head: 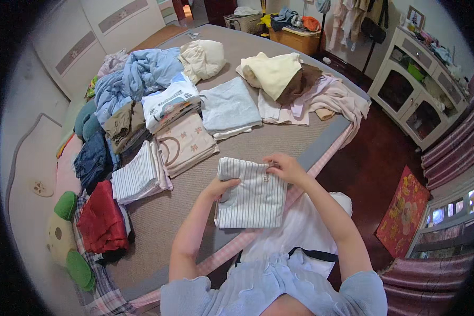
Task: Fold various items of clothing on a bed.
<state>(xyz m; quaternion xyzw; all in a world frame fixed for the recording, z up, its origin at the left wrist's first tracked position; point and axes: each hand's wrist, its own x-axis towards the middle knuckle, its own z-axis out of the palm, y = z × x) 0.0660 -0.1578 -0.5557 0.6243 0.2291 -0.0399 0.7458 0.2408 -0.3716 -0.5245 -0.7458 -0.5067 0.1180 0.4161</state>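
Observation:
A folded striped white garment [252, 197] hangs between my two hands over the near edge of the bed. My left hand [221, 188] grips its left side, thumb on the front. At the upper right corner my right hand [283, 167] pinches the fabric with its fingertips. Beyond it lie a folded beige garment with small printed figures [189, 146], a folded light blue-grey garment [231, 104] and a stack topped by a striped folded piece [134, 173]. A folded white top with a printed picture [172, 102] rests farther back.
The bed [173, 209] carries a folded red garment [102, 221], a crumpled blue cloth [150, 69], a cream garment [270, 71] and dark jeans [93, 160]. A plush toy [59, 235] lies at the left edge. A white cabinet [418, 91] and a red mat [403, 213] stand right.

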